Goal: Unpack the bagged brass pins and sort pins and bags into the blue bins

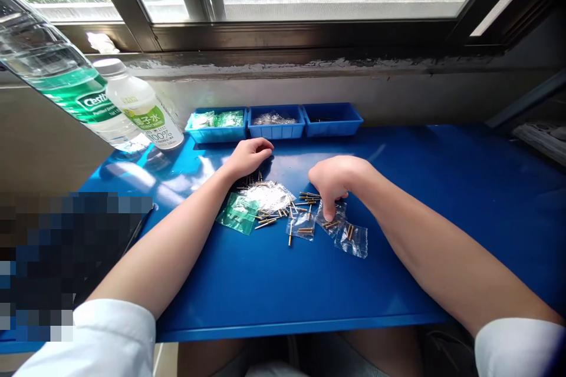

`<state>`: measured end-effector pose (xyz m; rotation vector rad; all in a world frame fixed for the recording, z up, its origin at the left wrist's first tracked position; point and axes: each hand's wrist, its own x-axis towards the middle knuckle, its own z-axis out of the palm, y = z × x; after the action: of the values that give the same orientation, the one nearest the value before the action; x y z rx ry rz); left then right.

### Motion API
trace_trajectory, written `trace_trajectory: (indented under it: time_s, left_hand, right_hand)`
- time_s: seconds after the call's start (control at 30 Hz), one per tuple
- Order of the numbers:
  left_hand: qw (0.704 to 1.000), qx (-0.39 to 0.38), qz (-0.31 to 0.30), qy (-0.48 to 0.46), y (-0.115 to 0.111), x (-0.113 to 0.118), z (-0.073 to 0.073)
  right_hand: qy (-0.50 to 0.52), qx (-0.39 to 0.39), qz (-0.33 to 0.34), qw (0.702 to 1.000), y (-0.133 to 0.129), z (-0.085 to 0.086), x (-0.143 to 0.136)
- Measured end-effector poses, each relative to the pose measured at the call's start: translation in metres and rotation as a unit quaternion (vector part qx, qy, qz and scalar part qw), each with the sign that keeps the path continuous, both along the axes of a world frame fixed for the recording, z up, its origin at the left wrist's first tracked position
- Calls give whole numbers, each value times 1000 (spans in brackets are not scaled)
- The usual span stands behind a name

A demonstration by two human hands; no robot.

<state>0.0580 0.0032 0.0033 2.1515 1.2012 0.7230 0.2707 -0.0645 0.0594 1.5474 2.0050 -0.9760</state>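
Note:
My left hand (250, 156) rests on the blue table with its fingers curled, just behind a heap of clear plastic bags (267, 195); what its fingers hold, if anything, is hidden. My right hand (336, 182) points down, its thumb on a small clear bag (332, 215) of screws; its other fingers are mostly hidden. Loose brass-coloured screws (266, 223) lie around the heap. Two more small clear bags with screws, one at the middle (302, 227) and one to the right (352, 240), lie nearby. A green bag (239, 213) is at the heap's left.
Three blue bins stand along the back: one with green packets (216, 136), one with clear packets (276, 131), one with dark contents (333, 128). A large water bottle (66, 79) and a smaller white bottle (144, 109) stand at the back left, below the window.

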Motion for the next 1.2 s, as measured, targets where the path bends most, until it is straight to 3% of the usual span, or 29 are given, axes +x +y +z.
trace_trajectory:
  time_s: [0.17,0.37,0.47,0.63,0.77,0.9,0.97,1.07,1.2]
  left_hand:
    - [1000,1,-2,4,0,0,0]
    - [1000,11,-8,6,1,0,0]
    - [1000,10,-8,5,1,0,-1]
    - [1000,8,-7,8,2,-1,-2]
    - [1000,5,-4,7,1,0,-1]
    - [1000,3,1,6,0,0,0]
    - [1000,0,3,8,0,0,0]
    - [1000,-4,5,8,0,-1,0]
    - [1000,-4,4,5,0,-1,-1]
  right_hand:
    - [-20,44,33,998,-2,7,-10]
    - [87,139,63,984,7,2,-11]
    - [163,122,49,978,13,-4,-6]
    - [310,19,-1,950,22,-11,11]
    - [426,-17,-66,902,26,-22,25]
    - [557,16,-211,803,26,-37,32]
    - [597,49,-264,756,27,-42,33]
    - [617,123,-316,711,31,-46,32]
    - [593,272,-390,649,42,-54,31]
